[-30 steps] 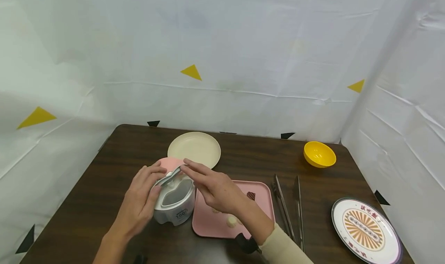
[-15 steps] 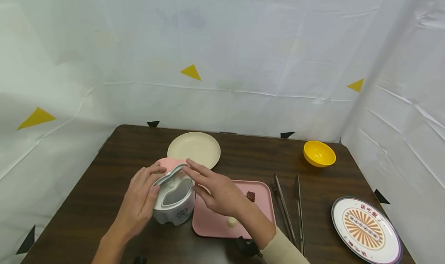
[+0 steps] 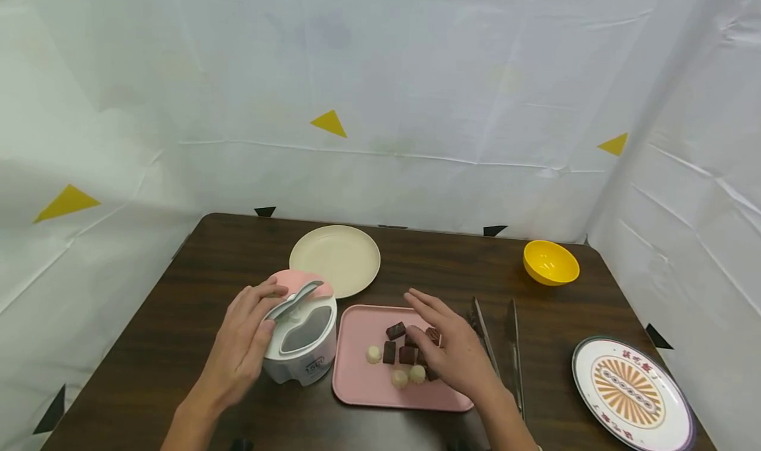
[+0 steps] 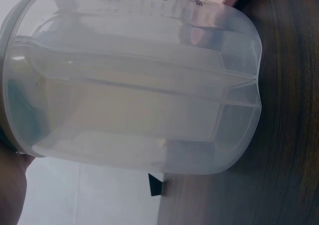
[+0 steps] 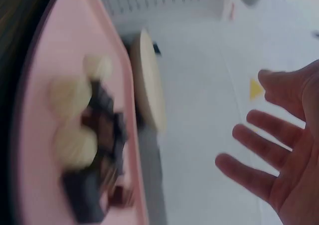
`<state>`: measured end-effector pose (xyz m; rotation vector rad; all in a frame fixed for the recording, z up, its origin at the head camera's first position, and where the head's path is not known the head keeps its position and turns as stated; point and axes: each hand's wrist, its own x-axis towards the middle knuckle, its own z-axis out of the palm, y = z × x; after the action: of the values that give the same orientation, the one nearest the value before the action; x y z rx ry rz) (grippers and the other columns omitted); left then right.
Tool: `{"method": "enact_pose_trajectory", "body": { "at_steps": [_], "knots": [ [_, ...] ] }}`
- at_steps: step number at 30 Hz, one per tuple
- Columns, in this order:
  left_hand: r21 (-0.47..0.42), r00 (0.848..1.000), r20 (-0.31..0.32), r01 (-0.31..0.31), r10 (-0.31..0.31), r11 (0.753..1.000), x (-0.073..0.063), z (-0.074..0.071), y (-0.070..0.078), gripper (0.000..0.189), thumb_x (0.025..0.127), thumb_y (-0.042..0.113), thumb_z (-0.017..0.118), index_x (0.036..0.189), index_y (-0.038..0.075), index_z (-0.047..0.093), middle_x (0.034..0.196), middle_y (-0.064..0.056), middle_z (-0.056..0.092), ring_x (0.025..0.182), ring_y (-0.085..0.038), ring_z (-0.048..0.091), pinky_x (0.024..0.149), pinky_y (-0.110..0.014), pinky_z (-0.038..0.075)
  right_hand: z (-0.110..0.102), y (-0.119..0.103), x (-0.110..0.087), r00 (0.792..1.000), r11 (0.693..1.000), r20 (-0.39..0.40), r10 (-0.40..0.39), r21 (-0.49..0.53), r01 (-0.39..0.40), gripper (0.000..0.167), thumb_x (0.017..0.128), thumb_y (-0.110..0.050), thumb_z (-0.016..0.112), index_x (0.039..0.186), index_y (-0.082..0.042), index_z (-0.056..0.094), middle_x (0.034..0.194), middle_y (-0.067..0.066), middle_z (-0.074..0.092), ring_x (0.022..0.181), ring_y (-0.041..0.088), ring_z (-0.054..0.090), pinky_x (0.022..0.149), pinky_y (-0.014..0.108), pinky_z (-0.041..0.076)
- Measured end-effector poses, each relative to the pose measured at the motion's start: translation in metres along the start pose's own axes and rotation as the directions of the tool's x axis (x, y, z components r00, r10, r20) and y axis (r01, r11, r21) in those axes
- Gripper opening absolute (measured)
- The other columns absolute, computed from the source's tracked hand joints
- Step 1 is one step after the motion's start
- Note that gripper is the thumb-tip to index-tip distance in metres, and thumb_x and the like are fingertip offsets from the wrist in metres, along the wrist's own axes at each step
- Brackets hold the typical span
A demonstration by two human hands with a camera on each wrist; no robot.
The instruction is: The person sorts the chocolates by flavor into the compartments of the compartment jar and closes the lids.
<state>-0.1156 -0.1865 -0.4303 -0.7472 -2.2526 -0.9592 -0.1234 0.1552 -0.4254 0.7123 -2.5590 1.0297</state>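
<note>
A clear plastic storage canister with a white and pink top stands upright on the dark table, in the left part of the head view. Its grey-edged flap is tilted up, showing a bean-shaped opening. My left hand grips the canister's top, thumb on the near side and fingers over the far side. In the left wrist view the clear body shows ridged inner walls. My right hand is over the right side of a pink tray, holding nothing, fingers spread apart. Dark chocolates and pale round sweets lie in the tray.
Behind the canister lies a cream plate. Metal tongs rest right of the tray, partly behind my right arm. A yellow bowl stands at the back right, and a patterned plate sits near the right edge.
My right hand has left the canister's flap and moved right, over the tray, uncovering the sweets. My left hand has kept its place on the canister.
</note>
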Motion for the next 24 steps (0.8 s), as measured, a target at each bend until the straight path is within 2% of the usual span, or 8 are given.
{"method": "enact_pose_trajectory", "body": {
  "at_steps": [1,4,6,8,12,16,18,24],
  "knots": [
    [0.001,1.000,0.005,0.002,-0.002,1.000,0.000,0.000,0.000,0.034,0.095,0.011,0.041,0.121,0.012,0.063,0.132,-0.007,0.055,0.134,-0.034,0.042,0.113,-0.052,0.017,-0.004,0.005,-0.007,0.999,0.998,-0.030,0.041,-0.039,-0.042,0.056,0.089,-0.017,0.072,0.142,-0.022,0.054,0.141,-0.007,0.052,0.088,0.011,0.065,0.075,0.035,0.054],
    [0.002,1.000,0.015,0.006,-0.006,1.000,0.000,0.000,0.000,0.034,0.095,0.011,0.041,0.121,0.012,0.063,0.132,-0.007,0.055,0.135,-0.034,0.041,0.113,-0.055,0.018,-0.012,0.019,-0.026,0.980,0.974,-0.130,0.150,-0.151,-0.169,0.053,0.087,-0.017,0.074,0.138,-0.018,0.058,0.136,-0.002,0.058,0.119,0.024,0.059,0.087,0.049,0.051],
    [0.004,1.000,0.015,0.008,-0.008,1.000,0.000,0.000,0.000,0.034,0.094,0.011,0.041,0.121,0.012,0.063,0.132,-0.007,0.055,0.135,-0.033,0.041,0.113,-0.054,0.018,-0.017,0.027,-0.038,0.955,0.941,-0.196,0.222,-0.212,-0.263,0.050,0.086,-0.017,0.075,0.135,-0.014,0.061,0.132,0.002,0.060,0.117,0.028,0.059,0.085,0.053,0.051],
    [0.005,1.000,0.011,0.007,-0.007,1.000,0.000,0.000,-0.001,0.034,0.094,0.011,0.041,0.121,0.012,0.063,0.132,-0.007,0.055,0.133,-0.033,0.042,0.113,-0.054,0.018,-0.022,0.034,-0.048,0.918,0.895,-0.258,0.302,-0.253,-0.366,0.048,0.086,-0.017,0.075,0.132,-0.012,0.063,0.130,0.006,0.061,0.114,0.031,0.060,0.079,0.055,0.052],
    [0.012,1.000,0.002,0.001,-0.001,1.000,0.001,0.000,0.000,0.034,0.095,0.011,0.040,0.119,0.010,0.064,0.132,-0.008,0.055,0.129,-0.032,0.044,0.114,-0.052,0.017,-0.033,0.047,-0.064,0.821,0.773,-0.317,0.475,-0.295,-0.561,0.051,0.086,-0.023,0.072,0.135,-0.011,0.061,0.131,0.012,0.059,0.112,0.036,0.057,0.076,0.058,0.049],
    [0.014,1.000,0.000,-0.002,0.002,1.000,0.001,0.000,0.000,0.033,0.095,0.011,0.040,0.119,0.009,0.064,0.132,-0.009,0.055,0.129,-0.032,0.044,0.114,-0.052,0.016,-0.040,0.055,-0.075,0.735,0.670,-0.286,0.615,-0.302,-0.678,0.064,0.088,-0.033,0.070,0.142,-0.006,0.050,0.136,0.020,0.051,0.120,0.043,0.048,0.083,0.064,0.043],
    [0.014,1.000,-0.001,0.000,0.000,1.000,0.001,0.001,0.000,0.033,0.095,0.011,0.041,0.119,0.009,0.064,0.132,-0.009,0.055,0.129,-0.032,0.044,0.114,-0.052,0.016,-0.041,0.059,-0.079,0.702,0.633,-0.248,0.668,-0.308,-0.710,0.073,0.088,-0.041,0.068,0.145,-0.003,0.044,0.136,0.025,0.048,0.122,0.046,0.045,0.086,0.066,0.041],
    [0.008,1.000,0.001,0.006,-0.006,1.000,0.000,0.001,0.000,0.033,0.095,0.010,0.041,0.119,0.010,0.063,0.132,-0.008,0.055,0.131,-0.033,0.043,0.114,-0.052,0.017,-0.037,0.067,-0.084,0.627,0.562,-0.123,0.769,-0.335,-0.756,0.098,0.084,-0.061,0.064,0.147,0.006,0.033,0.133,0.032,0.043,0.115,0.050,0.049,0.085,0.067,0.042]
  ]
}}
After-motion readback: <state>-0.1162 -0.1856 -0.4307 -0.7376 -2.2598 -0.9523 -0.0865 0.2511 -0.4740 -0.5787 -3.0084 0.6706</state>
